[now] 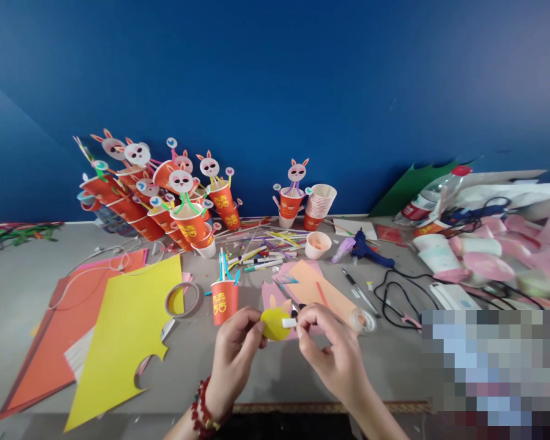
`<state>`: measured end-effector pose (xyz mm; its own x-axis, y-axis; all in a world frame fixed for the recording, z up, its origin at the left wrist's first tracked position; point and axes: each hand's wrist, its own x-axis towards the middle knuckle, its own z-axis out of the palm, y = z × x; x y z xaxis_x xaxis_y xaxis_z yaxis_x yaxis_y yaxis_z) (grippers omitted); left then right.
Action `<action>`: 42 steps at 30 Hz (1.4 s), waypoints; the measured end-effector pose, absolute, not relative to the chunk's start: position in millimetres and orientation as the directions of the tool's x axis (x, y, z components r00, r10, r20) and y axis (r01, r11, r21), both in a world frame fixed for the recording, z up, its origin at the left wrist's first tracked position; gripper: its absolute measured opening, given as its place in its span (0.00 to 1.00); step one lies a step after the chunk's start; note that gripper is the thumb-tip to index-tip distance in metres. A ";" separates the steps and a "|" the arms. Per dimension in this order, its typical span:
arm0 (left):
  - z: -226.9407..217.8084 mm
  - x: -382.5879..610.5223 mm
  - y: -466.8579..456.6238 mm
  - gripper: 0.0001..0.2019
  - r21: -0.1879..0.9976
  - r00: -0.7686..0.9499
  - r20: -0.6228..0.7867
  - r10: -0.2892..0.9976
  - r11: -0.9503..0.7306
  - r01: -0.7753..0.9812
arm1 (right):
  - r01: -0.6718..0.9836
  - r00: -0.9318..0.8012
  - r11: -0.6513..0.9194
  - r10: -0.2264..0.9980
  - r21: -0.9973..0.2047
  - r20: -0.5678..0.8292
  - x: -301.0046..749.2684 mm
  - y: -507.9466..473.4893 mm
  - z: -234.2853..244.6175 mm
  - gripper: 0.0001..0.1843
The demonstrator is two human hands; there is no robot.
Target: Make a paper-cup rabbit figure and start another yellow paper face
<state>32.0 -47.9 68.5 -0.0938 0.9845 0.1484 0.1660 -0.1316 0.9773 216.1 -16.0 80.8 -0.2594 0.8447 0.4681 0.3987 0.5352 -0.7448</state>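
My left hand (pixel 241 342) pinches the left edge of a round yellow paper cutout (pixel 275 325) with two pale orange ears at its top. My right hand (pixel 327 342) is closed at the cutout's right side, its thumb and forefinger on a small white strip (pixel 289 322) that looks like tape and overlaps the yellow disc. Just beyond my left hand stands a red paper cup (pixel 224 302) with blue straws in it. Pink and peach paper sheets (pixel 323 290) lie behind the cutout, with a clear tape roll (pixel 363 320) on their right edge.
Yellow paper (pixel 123 324) with round cuts and orange sheets lie at left, near a tape ring (pixel 182 299). Red cups with rabbit faces (pixel 190 226) crowd the back left. A blue glue gun (pixel 369 249) with black cord, a pen (pixel 358 291) and a bottle (pixel 433 195) are right.
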 end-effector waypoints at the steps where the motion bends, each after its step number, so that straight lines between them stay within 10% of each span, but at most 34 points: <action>1: 66.8 31.8 -47.4 0.15 0.988 -0.100 0.118 0.988 -0.106 0.116 | 0.404 -0.251 0.531 0.847 -0.745 0.468 218.4 -15.5 80.2 0.09; 15: 35.3 27.8 -46.2 0.15 0.899 -0.103 -0.191 0.976 0.132 -0.416 | 0.579 -0.301 0.497 0.867 -0.646 0.398 226.1 12.5 46.2 0.11; 21: 41.7 35.8 -38.5 0.13 0.380 0.300 -0.276 0.913 0.390 -0.839 | 0.457 -0.325 0.393 0.909 -0.798 0.261 215.3 14.5 31.8 0.07; 28: 42.8 45.0 -42.5 0.12 -0.097 0.599 -0.171 0.782 0.592 -0.800 | -0.025 -0.379 0.037 0.924 -0.999 0.044 195.7 6.3 47.4 0.14; 36: 32.2 46.6 -43.6 0.11 0.015 0.665 -0.165 0.728 0.676 -0.737 | -0.100 -0.438 -0.128 0.896 -0.987 -0.072 187.6 6.8 46.8 0.17; 42: 18.1 46.6 -45.0 0.24 0.524 0.288 -0.258 0.922 0.384 -0.760 | 0.011 -0.383 -0.009 0.924 -1.000 -0.012 195.4 6.0 47.1 0.15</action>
<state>46.6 -45.0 18.1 0.2879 0.9221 -0.2584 -0.7604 0.3841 0.5237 195.4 6.0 47.1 -0.3832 0.9236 -0.0125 0.0109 -0.0090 -0.9999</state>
